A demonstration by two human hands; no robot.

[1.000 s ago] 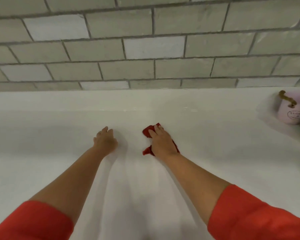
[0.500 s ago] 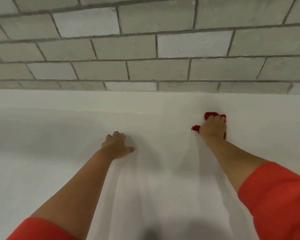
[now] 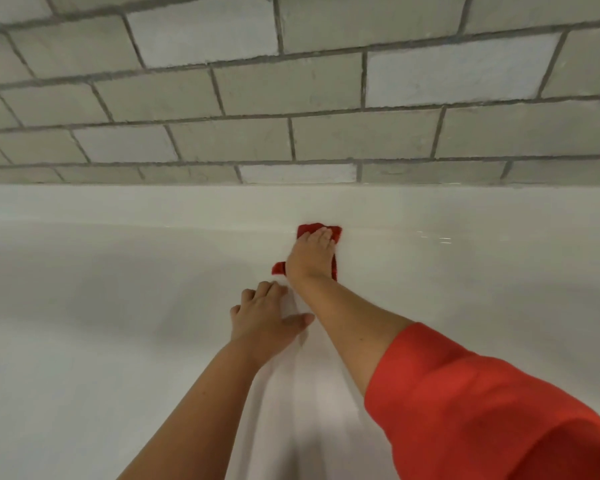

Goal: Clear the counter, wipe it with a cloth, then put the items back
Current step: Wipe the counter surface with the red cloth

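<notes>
The red cloth (image 3: 336, 234) lies on the far part of the white counter (image 3: 118, 323), pinned under the right hand (image 3: 310, 256), whose straight fingers press it toward the tiled wall (image 3: 326, 133), while the left hand (image 3: 265, 320), just nearer and left, rests spread, holding nothing.

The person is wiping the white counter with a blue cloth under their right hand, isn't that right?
Almost, but the cloth is red, not blue. The head view shows the right hand pressing it flat on the white counter, close to the tiled wall.
</notes>
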